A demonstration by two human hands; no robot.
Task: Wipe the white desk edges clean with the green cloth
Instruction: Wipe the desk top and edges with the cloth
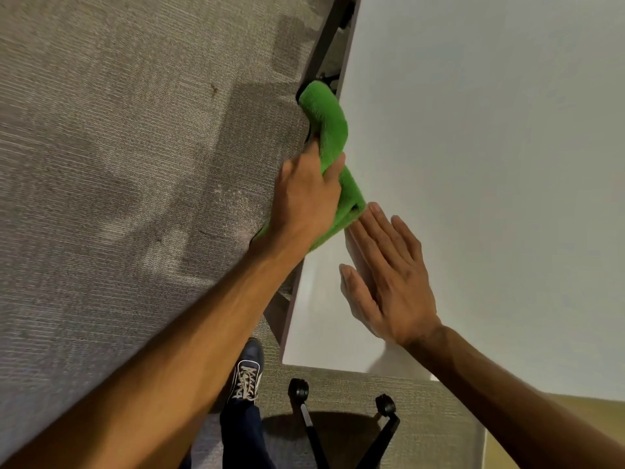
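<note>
The white desk (490,147) fills the right side of the view, and its left edge runs diagonally from top centre down to the lower middle. A green cloth (329,130) is folded over that edge. My left hand (306,198) is closed around the cloth from the floor side, with the thumb on top. My right hand (389,275) lies flat and open on the desktop just behind the cloth, fingers pointing along the edge. Part of the cloth is hidden under my left hand.
Grey carpet (118,164) covers the floor to the left. A dark desk leg (324,45) runs under the edge at the top. My shoe (248,374) and black chair casters (299,389) are near the desk corner at the bottom.
</note>
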